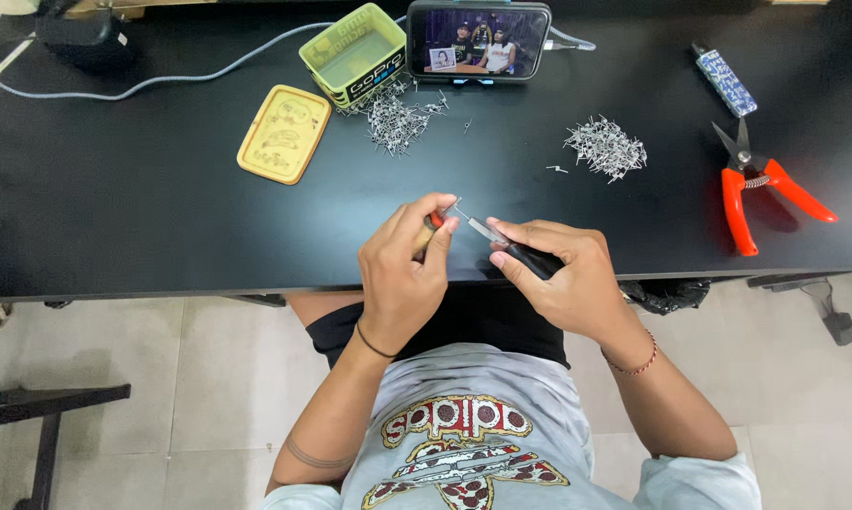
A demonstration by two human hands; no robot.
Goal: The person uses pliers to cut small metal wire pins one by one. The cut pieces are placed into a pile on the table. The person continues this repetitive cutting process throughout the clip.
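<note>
On the left of the black table (161,189) lie a yellow lid (283,133) and an open green tin (354,53), with one pile of small metal pieces (396,121) beside it. The left hand (402,269) is closed around a small part (433,223) at the table's near edge; the right hand (563,274) grips a black-handled tool (516,250) against it. A second pile (606,147) lies further right, then red cutters (752,184). Which pile is worked cannot be told.

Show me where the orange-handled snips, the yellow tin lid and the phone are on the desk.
Orange-handled snips (740,194): head view, on the left orange handle.
Yellow tin lid (283,133): head view, on the middle of its flat face.
Phone (478,41): head view, on the middle of its lit screen.
</note>
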